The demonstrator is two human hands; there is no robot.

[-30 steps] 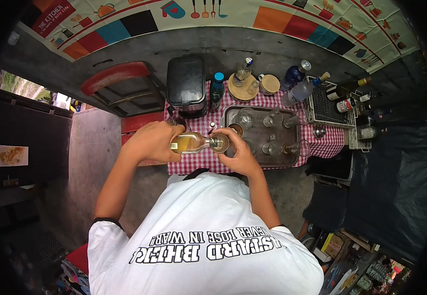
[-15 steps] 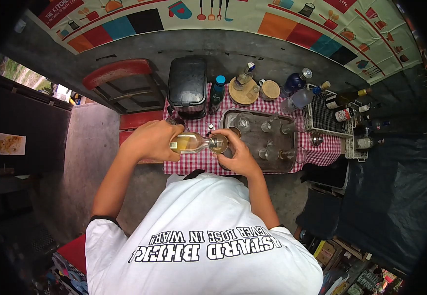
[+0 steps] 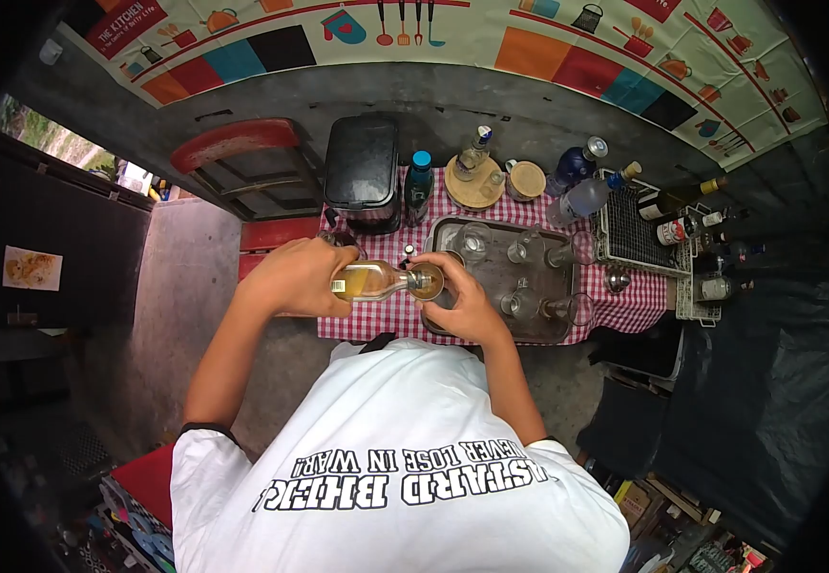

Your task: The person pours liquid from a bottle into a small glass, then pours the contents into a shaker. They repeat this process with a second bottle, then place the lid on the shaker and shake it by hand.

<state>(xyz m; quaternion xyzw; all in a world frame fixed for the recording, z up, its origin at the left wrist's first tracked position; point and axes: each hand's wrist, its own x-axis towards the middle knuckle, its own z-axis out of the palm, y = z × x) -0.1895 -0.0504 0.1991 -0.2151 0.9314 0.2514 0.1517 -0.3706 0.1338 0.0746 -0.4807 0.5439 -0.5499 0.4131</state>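
My left hand (image 3: 307, 277) is closed around the body of a clear glass bottle (image 3: 397, 278) that holds amber liquid. The bottle lies tilted on its side, its neck pointing right. Curled fingers of my right hand (image 3: 467, 304) hold a small round cup (image 3: 431, 289), and the bottle's mouth is right over its rim. Both hands are in front of my chest, above the near edge of a red-and-white checked tablecloth (image 3: 368, 320). Just beyond the bottle neck stands a small dark bottle-like thing with a pale top (image 3: 409, 251).
A brown tray (image 3: 500, 329) with several clear glasses lies to the right. Behind are a black bin (image 3: 362, 167), a blue-capped bottle (image 3: 419, 186) and a bottle on a round wooden board (image 3: 484, 197). Wire racks (image 3: 689, 286) with bottles stand far right; a red chair (image 3: 233, 143) is left.
Both hands keep nearly the same grip and place, bottle mouth at the cup. The liquid in the bottle has shifted toward its base end. The camera view has moved slightly.
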